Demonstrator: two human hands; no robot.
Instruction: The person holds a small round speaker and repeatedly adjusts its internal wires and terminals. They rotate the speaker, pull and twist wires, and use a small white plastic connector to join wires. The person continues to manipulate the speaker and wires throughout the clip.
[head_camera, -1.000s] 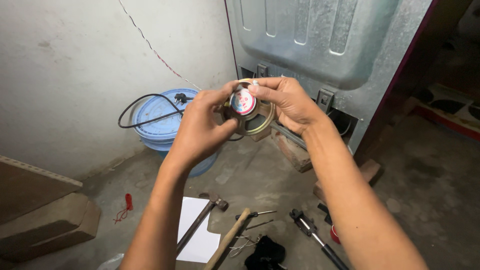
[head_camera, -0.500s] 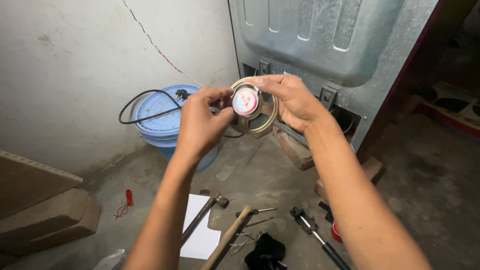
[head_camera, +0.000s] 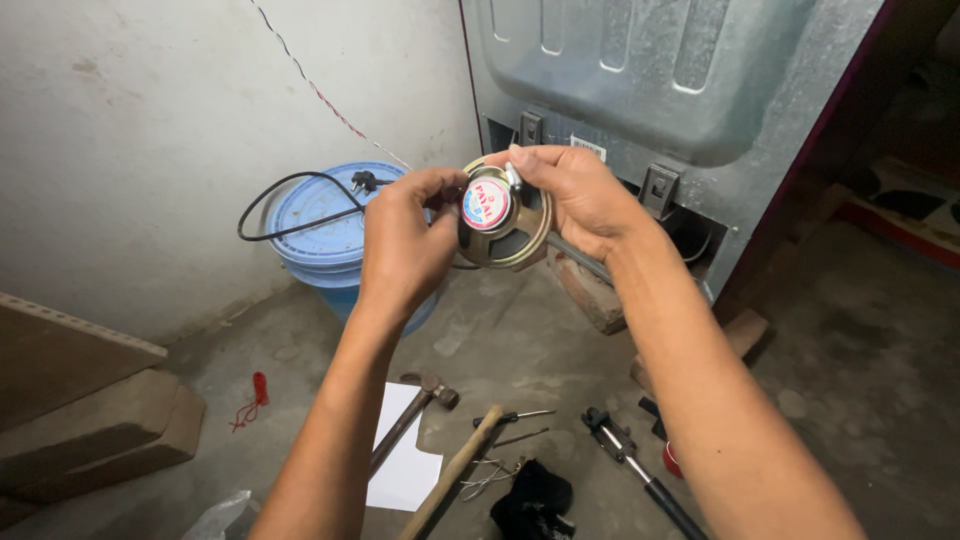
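Observation:
Both my hands hold up a small round loudspeaker (head_camera: 505, 218) with a brass-coloured metal frame and a red-and-white label on its magnet, back side toward me. My left hand (head_camera: 405, 240) grips its left rim with thumb and fingers. My right hand (head_camera: 575, 195) wraps the right rim, thumb on top. The speaker hangs in the air in front of the grey metal back panel of an appliance (head_camera: 650, 80).
A blue lidded bucket (head_camera: 325, 230) with a black power cord and plug (head_camera: 300, 195) stands by the wall. On the concrete floor lie a hammer (head_camera: 415, 415), a wooden handle (head_camera: 455, 470), a screwdriver (head_camera: 515, 416), white paper (head_camera: 405, 470), a black tool (head_camera: 635, 465), bricks (head_camera: 590, 295) and wooden boards (head_camera: 80, 420).
The speaker and both hands have shifted slightly right and a little down in view; the grip is the same.

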